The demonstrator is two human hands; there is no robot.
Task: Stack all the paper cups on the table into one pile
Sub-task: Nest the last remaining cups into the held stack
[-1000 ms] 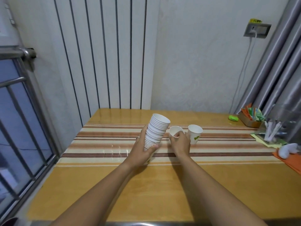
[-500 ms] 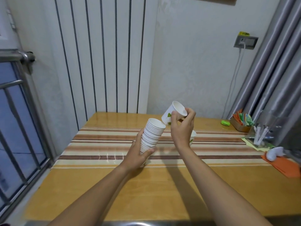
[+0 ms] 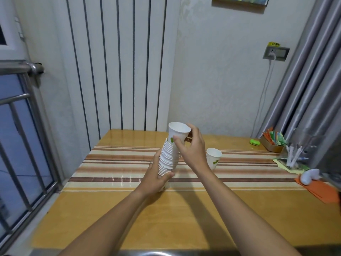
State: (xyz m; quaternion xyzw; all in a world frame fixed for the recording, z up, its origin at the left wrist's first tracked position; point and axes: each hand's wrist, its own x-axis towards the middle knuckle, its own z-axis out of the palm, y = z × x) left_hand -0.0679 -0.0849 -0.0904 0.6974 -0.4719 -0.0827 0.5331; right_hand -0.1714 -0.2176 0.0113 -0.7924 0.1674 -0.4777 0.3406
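Observation:
A leaning pile of white paper cups (image 3: 168, 157) stands on the striped table (image 3: 118, 163), gripped near its base by my left hand (image 3: 156, 178). My right hand (image 3: 191, 150) holds one white cup with a green leaf print (image 3: 178, 133) by its side. That cup sits partly inside the top of the pile, most of it still above the rims. One more single cup with a leaf print (image 3: 213, 157) stands upright on the table just right of my right wrist.
At the right edge are a box of coloured packets (image 3: 273, 141), a clear holder with white sticks (image 3: 295, 156), a small green object (image 3: 254, 142), a white object (image 3: 310, 176) on orange paper (image 3: 321, 189). A window railing (image 3: 22, 145) runs along the left.
My right hand lifted a cup off the table, carried it up and left, and set it into the top of the pile. The left hand kept hold of the pile.

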